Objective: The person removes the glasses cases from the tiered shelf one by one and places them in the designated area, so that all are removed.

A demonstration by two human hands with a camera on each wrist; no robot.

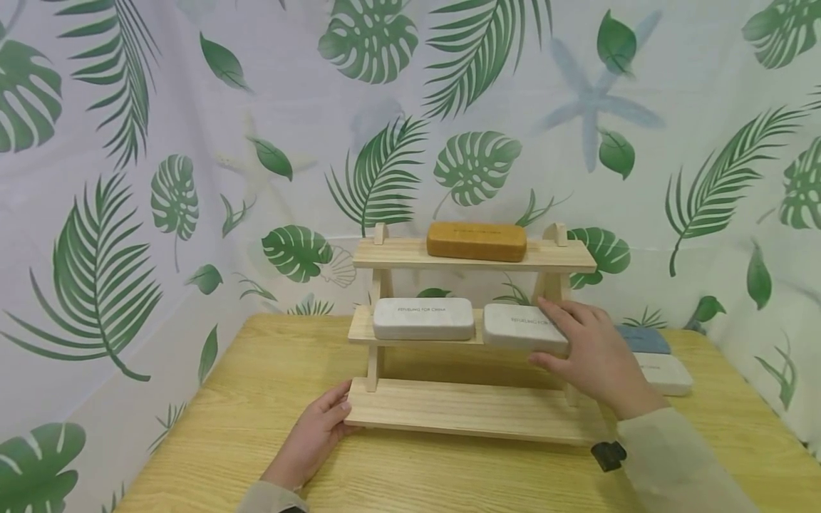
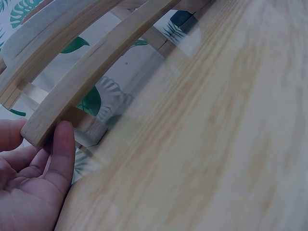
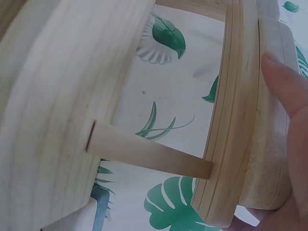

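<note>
A three-tier wooden display rack (image 1: 474, 410) stands on the table. My left hand (image 1: 314, 431) holds the left end of its lowest shelf; in the left wrist view the thumb and fingers pinch the board's corner (image 2: 43, 122). On the middle shelf, at the right, sits a white glasses case (image 1: 516, 324), gripped at its right end by my right hand (image 1: 590, 349). In the right wrist view, the thumb lies along that case (image 3: 269, 139), which rests against the shelf board. Another white glasses case (image 1: 423, 320) is to its left. An orange glasses case (image 1: 476, 244) lies on the top shelf.
Right of the rack, partly behind my right hand, a blue case (image 1: 644, 340) and a white case (image 1: 663, 374) lie on the wooden table (image 1: 256, 363). A leaf-printed cloth (image 1: 295, 192) hangs behind and at the sides. A black strap piece (image 1: 608, 456) hangs at my right sleeve.
</note>
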